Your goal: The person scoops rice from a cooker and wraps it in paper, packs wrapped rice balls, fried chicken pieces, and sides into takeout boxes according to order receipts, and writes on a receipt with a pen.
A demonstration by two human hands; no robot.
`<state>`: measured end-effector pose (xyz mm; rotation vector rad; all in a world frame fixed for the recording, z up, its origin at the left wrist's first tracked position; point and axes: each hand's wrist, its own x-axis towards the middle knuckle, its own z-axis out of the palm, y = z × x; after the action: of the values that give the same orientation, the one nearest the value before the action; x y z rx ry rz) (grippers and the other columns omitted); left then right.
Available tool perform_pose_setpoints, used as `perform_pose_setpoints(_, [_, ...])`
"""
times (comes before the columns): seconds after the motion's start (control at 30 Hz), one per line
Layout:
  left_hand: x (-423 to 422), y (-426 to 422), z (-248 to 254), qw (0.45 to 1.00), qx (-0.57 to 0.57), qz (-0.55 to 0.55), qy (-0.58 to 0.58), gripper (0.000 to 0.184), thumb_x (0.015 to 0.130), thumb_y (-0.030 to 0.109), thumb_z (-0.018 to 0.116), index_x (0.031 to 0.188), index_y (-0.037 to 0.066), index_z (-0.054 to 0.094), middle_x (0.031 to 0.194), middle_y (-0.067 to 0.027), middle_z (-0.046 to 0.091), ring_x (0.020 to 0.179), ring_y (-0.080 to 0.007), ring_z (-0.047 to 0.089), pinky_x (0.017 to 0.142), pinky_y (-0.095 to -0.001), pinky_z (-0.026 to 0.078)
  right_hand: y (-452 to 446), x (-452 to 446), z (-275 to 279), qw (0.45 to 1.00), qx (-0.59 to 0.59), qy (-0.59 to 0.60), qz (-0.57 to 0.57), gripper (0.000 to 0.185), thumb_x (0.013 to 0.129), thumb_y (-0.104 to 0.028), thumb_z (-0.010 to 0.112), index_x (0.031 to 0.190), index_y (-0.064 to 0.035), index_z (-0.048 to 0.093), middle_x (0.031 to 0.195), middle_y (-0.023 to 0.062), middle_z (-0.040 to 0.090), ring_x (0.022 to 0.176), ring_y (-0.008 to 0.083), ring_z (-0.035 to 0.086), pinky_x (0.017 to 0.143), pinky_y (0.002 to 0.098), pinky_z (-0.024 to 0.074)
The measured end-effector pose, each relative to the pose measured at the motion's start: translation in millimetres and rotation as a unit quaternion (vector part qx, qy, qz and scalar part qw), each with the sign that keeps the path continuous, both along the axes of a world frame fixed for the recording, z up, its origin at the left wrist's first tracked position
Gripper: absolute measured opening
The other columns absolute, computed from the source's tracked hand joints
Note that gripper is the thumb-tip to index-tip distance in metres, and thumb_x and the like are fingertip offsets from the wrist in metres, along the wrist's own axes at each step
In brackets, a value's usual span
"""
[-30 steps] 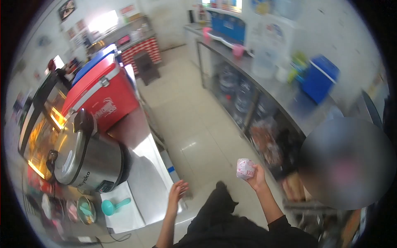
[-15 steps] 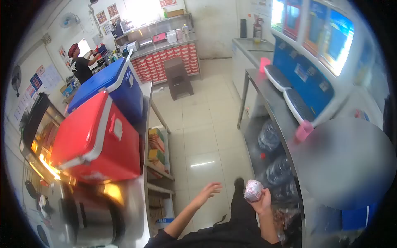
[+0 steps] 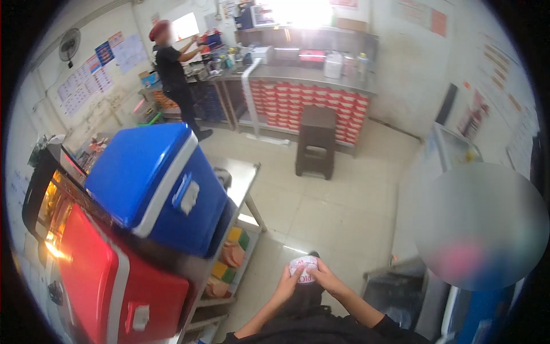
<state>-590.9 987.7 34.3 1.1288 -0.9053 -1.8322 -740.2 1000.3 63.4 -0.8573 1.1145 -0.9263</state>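
Observation:
A small rounded bundle in white paper wrap is held between both hands in front of my body. Red lettering on it partly reads "RIC"; its contents are hidden. My left hand grips its left side, with the thumb lying on the front. From the other side my right hand closes on it, its thumb also on the paper. The rear fingers of both hands are mostly out of sight behind the bundle.
On my left, a blue cooler box and a red cooler box stand on a steel table. A brown stool stands ahead by the counter. A co-worker works at the back left.
My left hand has come over to the bundle, which only my right hand held before. The bundle is now centred before me. The view has shifted forward, closer to the stool and counter.

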Motion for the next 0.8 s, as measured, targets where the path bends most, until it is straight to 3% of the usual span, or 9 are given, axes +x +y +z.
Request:
perform_pose_setpoints(0.13, [-44.0,-167.2,-26.6,0.999,0.032,-0.021,-0.011,0.045,0.091,0.032,0.054,0.118,-0.002,0.042,0.108,-0.0113,0.054,0.095,-0.0133,0.053,0.079,-0.0264,0.045,-158.7,-37.3,-19.4,0.989,0.111,-0.068,-0.075,0.035,0.09,-0.013,0.048,0.123,-0.0036,0.044,0.104,0.0059,0.056,0.092,0.014,0.056,0.076,0.0305,0.0489])
perform_pose_setpoints(0.2, [-60.1,-251.8,7.3,0.991,0.034,-0.117,-0.05,0.049,0.094,0.037,0.045,0.127,0.001,0.038,0.116,-0.0113,0.052,0.105,-0.0168,0.053,0.09,-0.0315,0.044,-230.7,-75.7,-12.2,0.99,0.133,-0.025,-0.045,0.036,0.09,-0.014,0.049,0.123,-0.0019,0.043,0.108,0.0097,0.056,0.099,0.0199,0.057,0.082,0.0366,0.0493])
perform_pose_setpoints(0.3, [-70.5,-369.9,21.9,0.99,-0.057,-0.11,-0.071,0.052,0.095,0.038,0.043,0.13,0.0,0.037,0.119,-0.0128,0.051,0.112,-0.0191,0.049,0.097,-0.0336,0.038,-349.5,-123.2,-25.4,0.971,0.105,-0.174,-0.125,0.035,0.09,-0.016,0.046,0.122,-0.0004,0.044,0.11,0.0119,0.055,0.099,0.0245,0.056,0.085,0.0416,0.0478])
perform_pose_setpoints(0.37, [-59.6,-447.9,51.2,0.961,-0.097,-0.171,-0.194,0.052,0.095,0.036,0.043,0.132,0.001,0.035,0.12,-0.0137,0.051,0.116,-0.0209,0.045,0.1,-0.034,0.034,-439.3,-151.6,-36.0,0.975,0.089,-0.152,-0.133,0.034,0.089,-0.015,0.043,0.12,-0.0003,0.045,0.111,0.0128,0.055,0.099,0.0256,0.056,0.087,0.0433,0.047])
perform_pose_setpoints(0.5, [-24.4,-577.3,-12.5,0.981,-0.113,0.024,-0.153,0.051,0.094,0.042,0.042,0.128,0.004,0.041,0.121,-0.0128,0.051,0.111,-0.0222,0.049,0.095,-0.0337,0.037,-629.4,-167.9,-60.8,0.971,0.159,-0.052,-0.168,0.034,0.086,-0.013,0.042,0.116,0.0002,0.048,0.109,0.0129,0.056,0.098,0.0246,0.057,0.085,0.041,0.0474])
perform_pose_setpoints(0.57, [-3.6,-617.8,-31.7,0.972,-0.074,0.171,-0.144,0.049,0.094,0.042,0.042,0.128,0.006,0.042,0.122,-0.012,0.051,0.11,-0.0216,0.05,0.095,-0.0344,0.037,-743.9,-155.1,-73.9,0.991,0.113,-0.021,-0.07,0.033,0.086,-0.014,0.042,0.115,0.0,0.049,0.107,0.012,0.057,0.096,0.0238,0.058,0.084,0.0399,0.0479])
perform_pose_setpoints(0.6, [11.0,-631.7,-33.8,0.949,-0.037,0.28,-0.142,0.047,0.094,0.041,0.042,0.127,0.007,0.042,0.122,-0.0111,0.051,0.109,-0.0211,0.05,0.094,-0.035,0.037,-788.5,-139.6,-79.5,0.997,0.07,-0.01,-0.002,0.033,0.086,-0.014,0.042,0.115,-0.0001,0.049,0.105,0.0111,0.058,0.094,0.023,0.059,0.082,0.0389,0.0484])
perform_pose_setpoints(0.7, [50.9,-670.3,13.9,0.919,0.086,0.373,-0.088,0.045,0.094,0.039,0.041,0.127,0.008,0.042,0.122,-0.0103,0.051,0.11,-0.0195,0.05,0.093,-0.0361,0.037,-931.0,-46.9,-50.9,0.993,0.035,0.007,0.117,0.033,0.086,-0.014,0.046,0.117,-0.0021,0.046,0.103,0.0096,0.056,0.091,0.0203,0.058,0.079,0.0372,0.0492])
perform_pose_setpoints(0.8, [92.9,-711.6,16.3,0.867,0.134,0.479,-0.037,0.046,0.094,0.04,0.04,0.128,0.008,0.041,0.122,-0.009,0.052,0.111,-0.019,0.051,0.092,-0.0375,0.036,-1048.4,77.7,-31.9,0.974,-0.022,0.074,0.212,0.041,0.085,-0.014,0.048,0.125,-0.0074,0.039,0.109,0.0098,0.051,0.097,0.0205,0.055,0.08,0.0373,0.0485])
